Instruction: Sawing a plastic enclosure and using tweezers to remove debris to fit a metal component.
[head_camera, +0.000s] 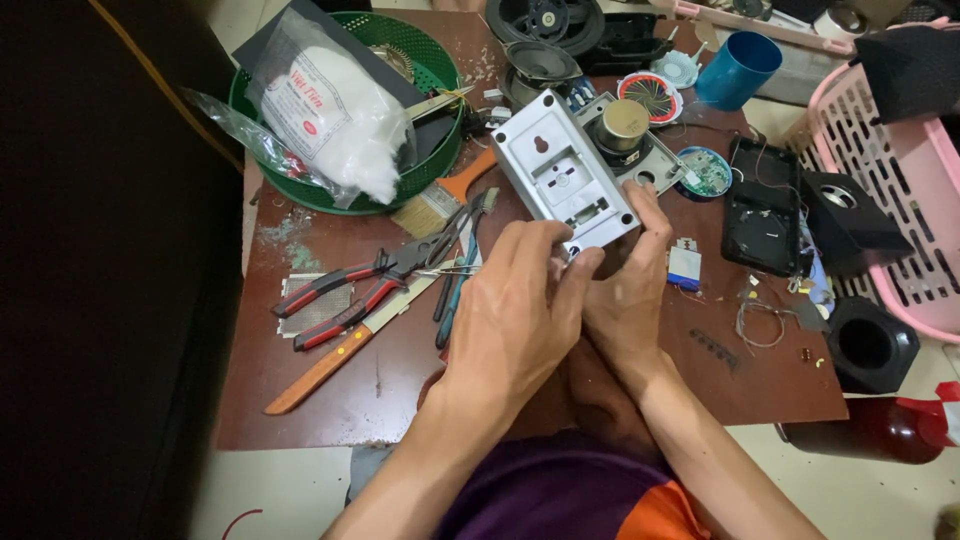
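Note:
A grey plastic casing (563, 170), rectangular with a keyhole slot and a recessed panel, is held tilted over a brown board (380, 385). My left hand (515, 315) grips its near corner with fingers curled over the edge. My right hand (630, 280) holds the casing's right side, thumb up along the rim. A round metal speaker part (624, 126) sits just behind the casing.
Red-handled pliers (350, 290), a wooden-handled knife (330, 365) and a paintbrush (440, 200) lie left of my hands. A green basket (425, 60) holds a white bag. Right stand a black housing (765, 205), black speaker boxes (870, 345), a blue cup (738, 68) and a pink basket (905, 200).

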